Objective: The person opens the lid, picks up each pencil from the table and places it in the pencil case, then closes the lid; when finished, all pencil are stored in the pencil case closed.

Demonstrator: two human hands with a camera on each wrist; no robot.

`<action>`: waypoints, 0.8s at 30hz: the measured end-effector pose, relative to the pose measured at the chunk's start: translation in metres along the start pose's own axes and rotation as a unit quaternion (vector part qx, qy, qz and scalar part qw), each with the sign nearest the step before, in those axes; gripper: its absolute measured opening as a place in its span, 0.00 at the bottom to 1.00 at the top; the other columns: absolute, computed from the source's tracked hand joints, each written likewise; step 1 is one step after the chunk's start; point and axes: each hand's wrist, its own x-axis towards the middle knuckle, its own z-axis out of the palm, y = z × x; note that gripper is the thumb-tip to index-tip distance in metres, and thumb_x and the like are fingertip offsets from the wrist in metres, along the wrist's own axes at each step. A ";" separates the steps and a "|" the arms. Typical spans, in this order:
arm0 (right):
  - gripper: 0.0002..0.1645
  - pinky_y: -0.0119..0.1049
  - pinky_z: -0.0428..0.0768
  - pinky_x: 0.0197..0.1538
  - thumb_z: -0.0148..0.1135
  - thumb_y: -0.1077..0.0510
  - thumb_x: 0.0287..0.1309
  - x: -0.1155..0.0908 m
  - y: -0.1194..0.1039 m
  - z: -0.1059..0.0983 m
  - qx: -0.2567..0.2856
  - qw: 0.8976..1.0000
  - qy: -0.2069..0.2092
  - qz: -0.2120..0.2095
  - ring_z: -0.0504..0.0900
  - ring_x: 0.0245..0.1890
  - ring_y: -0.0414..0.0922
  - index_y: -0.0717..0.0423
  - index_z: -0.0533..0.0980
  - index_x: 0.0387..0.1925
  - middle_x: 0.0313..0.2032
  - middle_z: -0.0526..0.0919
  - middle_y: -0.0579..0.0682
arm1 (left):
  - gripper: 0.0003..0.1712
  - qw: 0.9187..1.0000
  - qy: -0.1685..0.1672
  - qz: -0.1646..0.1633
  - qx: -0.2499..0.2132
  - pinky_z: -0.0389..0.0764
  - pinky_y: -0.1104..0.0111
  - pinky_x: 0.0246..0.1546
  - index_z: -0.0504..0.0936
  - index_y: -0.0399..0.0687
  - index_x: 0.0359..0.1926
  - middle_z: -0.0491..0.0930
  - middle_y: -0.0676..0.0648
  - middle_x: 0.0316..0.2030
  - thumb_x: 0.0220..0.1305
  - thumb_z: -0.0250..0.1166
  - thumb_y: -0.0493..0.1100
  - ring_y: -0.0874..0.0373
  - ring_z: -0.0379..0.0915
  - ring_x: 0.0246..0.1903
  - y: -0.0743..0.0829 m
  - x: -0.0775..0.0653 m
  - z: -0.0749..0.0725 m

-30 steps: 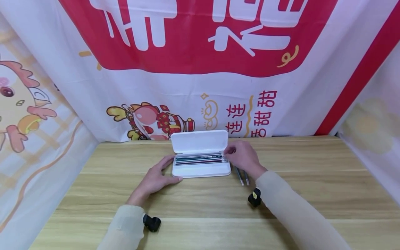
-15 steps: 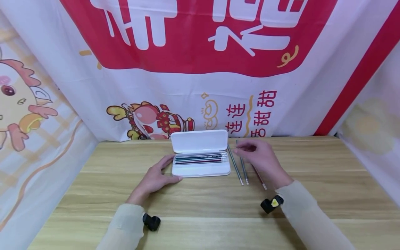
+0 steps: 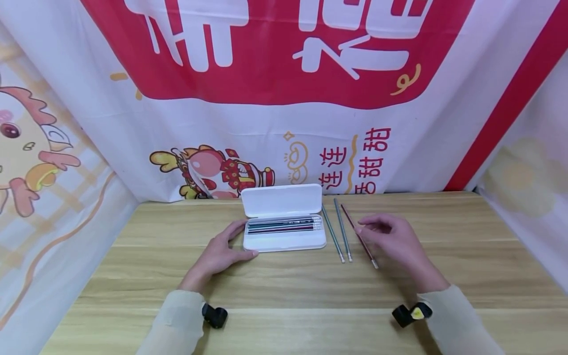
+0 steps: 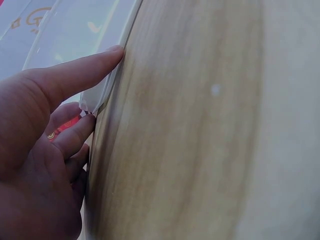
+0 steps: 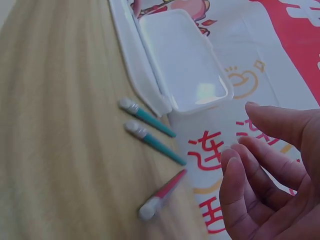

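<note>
A white pencil case [image 3: 284,242] stands on the wooden table with its lid [image 3: 281,201] raised. Several pencils [image 3: 281,226] lie side by side in it, eraser ends to the right. My left hand [image 3: 219,254] holds the case's left end; its thumb [image 4: 87,70] lies along the front edge. Right of the case lie two teal pencils [image 3: 334,235] and a dark red pencil [image 3: 368,254], the red one slanting the other way in the right wrist view. Just beside the red pencil is my right hand [image 3: 392,241], its fingers loosely bent, thumb apart, holding nothing.
Behind the table [image 3: 284,286] hangs a white cloth [image 3: 262,128] with red print, close behind the lid. More printed cloth [image 3: 80,162] borders the left side. A black camera [image 3: 216,315] sits on each wrist.
My right hand has moved from the case's right end rightward and toward me, leaving the red pencil on the table beside the two teal ones. The left hand stays at the case.
</note>
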 end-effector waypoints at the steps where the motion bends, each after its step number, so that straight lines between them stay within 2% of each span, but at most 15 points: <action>1: 0.25 0.31 0.83 0.43 0.74 0.41 0.68 -0.001 0.003 0.000 -0.001 1.000 0.001 0.002 0.81 0.47 0.48 0.52 0.85 0.57 0.52 0.88 0.53 | 0.52 1.000 0.000 0.000 0.000 0.47 0.31 0.82 0.62 0.68 0.83 0.58 0.48 0.85 0.64 0.78 0.59 0.37 0.44 0.86 0.000 0.000 0.000; 7: 0.29 0.35 0.86 0.45 0.73 0.40 0.68 -0.007 0.022 -0.007 0.019 0.999 -0.022 0.027 0.82 0.49 0.49 0.53 0.83 0.61 0.54 0.86 0.54 | 0.52 1.000 0.002 -0.001 -0.001 0.47 0.31 0.82 0.62 0.67 0.83 0.59 0.48 0.85 0.64 0.79 0.59 0.37 0.44 0.86 0.000 0.000 0.001; 13: 0.32 0.38 0.89 0.41 0.75 0.43 0.67 -0.009 0.033 -0.013 0.058 0.997 -0.038 0.042 0.85 0.42 0.45 0.58 0.80 0.63 0.51 0.89 0.53 | 0.52 1.000 0.005 -0.006 -0.001 0.47 0.30 0.82 0.63 0.68 0.82 0.59 0.48 0.85 0.62 0.80 0.59 0.37 0.44 0.86 0.001 0.000 0.001; 21: 0.30 0.37 0.87 0.40 0.75 0.46 0.67 -0.007 0.041 -0.009 0.056 0.994 -0.047 0.077 0.84 0.41 0.46 0.58 0.80 0.63 0.51 0.88 0.52 | 0.53 1.000 0.005 -0.006 0.000 0.47 0.30 0.82 0.62 0.67 0.83 0.58 0.47 0.85 0.62 0.79 0.60 0.36 0.44 0.86 0.001 -0.001 0.002; 24: 0.30 0.37 0.87 0.41 0.75 0.47 0.67 -0.007 0.043 -0.008 0.054 0.994 -0.047 0.077 0.84 0.42 0.46 0.59 0.80 0.63 0.51 0.88 0.53 | 0.53 1.000 0.005 -0.007 0.000 0.46 0.30 0.82 0.62 0.68 0.83 0.58 0.47 0.85 0.62 0.79 0.60 0.36 0.43 0.86 0.001 -0.001 0.001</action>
